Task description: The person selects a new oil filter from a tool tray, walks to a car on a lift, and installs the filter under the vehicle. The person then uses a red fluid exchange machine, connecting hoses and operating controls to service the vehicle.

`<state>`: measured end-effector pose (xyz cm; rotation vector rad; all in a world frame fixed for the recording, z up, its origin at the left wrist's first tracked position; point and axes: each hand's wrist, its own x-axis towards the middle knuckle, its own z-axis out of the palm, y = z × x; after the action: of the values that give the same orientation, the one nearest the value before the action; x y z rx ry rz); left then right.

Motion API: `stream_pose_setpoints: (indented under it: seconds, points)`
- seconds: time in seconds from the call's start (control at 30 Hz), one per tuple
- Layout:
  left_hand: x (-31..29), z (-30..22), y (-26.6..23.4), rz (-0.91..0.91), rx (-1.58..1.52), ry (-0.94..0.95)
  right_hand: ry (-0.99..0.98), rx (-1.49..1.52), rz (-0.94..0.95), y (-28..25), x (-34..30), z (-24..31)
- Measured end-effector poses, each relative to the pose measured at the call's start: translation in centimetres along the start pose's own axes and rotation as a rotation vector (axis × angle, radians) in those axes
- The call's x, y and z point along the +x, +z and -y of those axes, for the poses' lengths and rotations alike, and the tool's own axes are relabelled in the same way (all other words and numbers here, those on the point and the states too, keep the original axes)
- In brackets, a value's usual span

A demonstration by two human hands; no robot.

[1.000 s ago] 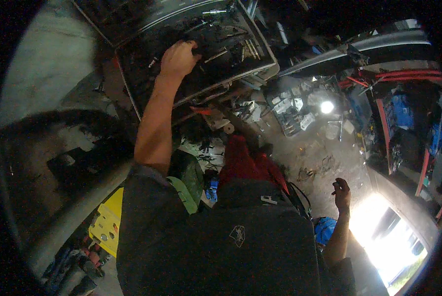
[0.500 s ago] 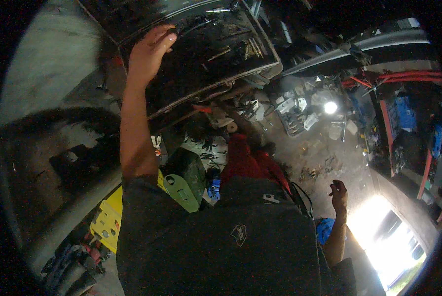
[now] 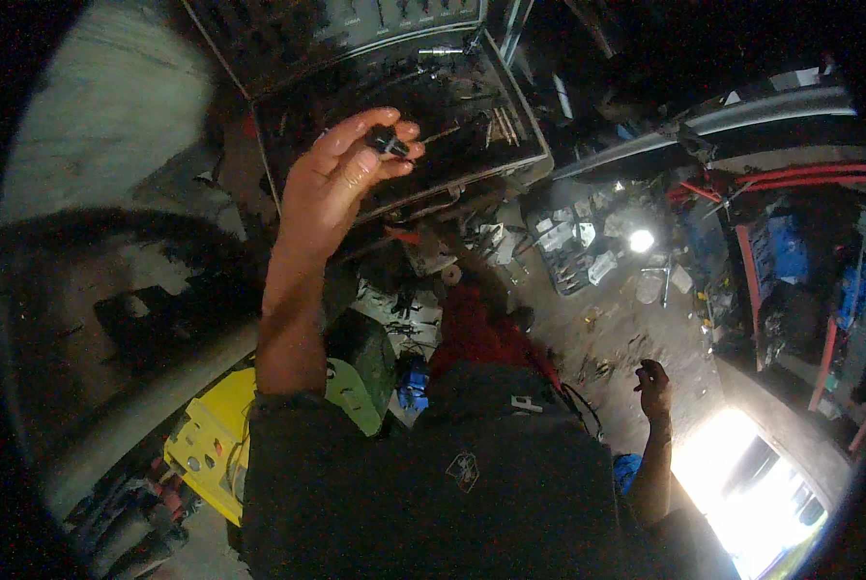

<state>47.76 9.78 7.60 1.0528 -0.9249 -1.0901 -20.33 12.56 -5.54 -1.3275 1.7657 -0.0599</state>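
My left hand [image 3: 341, 169] is raised in front of the open tool case [image 3: 409, 198]. Between its thumb and fingers it pinches a small black socket [image 3: 386, 142], dark and stepped in shape; the fingers hide part of it. Behind the hand, the case's dark tray has a shiny metal extension bar [image 3: 441, 51] near its far edge and several slim brass-coloured rods [image 3: 502, 126] at the right. Low at the right, my right hand [image 3: 654, 389] hangs beside my body, away from the case. Its fingers are loosely curled with a gap to the thumb, and nothing shows in them.
Right of the case, a tray of small parts [image 3: 563, 256] rests on the dirty floor beside a bright light [image 3: 641, 240]. Red bars [image 3: 791, 179] and a blue object [image 3: 789, 246] stand farther right. A yellow panel [image 3: 206, 440] and a green piece [image 3: 353, 396] are near my left side.
My left hand has come back from over the case's left part, nearer to me and rightward. The black socket in its fingers now shows. My right hand hangs much as before.
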Motion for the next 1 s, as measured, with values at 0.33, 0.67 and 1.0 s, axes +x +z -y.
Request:
stream_pose_setpoints:
  seconds: [0.33, 0.67, 1.0]
  points:
    - [0.8, -1.3, 3.5, 0.145, -0.109, 0.026, -0.011, 0.022, -0.033, 0.1, -0.5, -0.7]
    - [1.2, -1.6, 4.4, 0.192, -0.234, 0.001, 0.064, 0.089, -0.034, 0.8, -1.0, -1.2]
    - [1.1, -1.5, 5.1, 0.285, -0.284, 0.01, 0.096, 0.062, -0.011, 0.8, -0.7, -0.5]
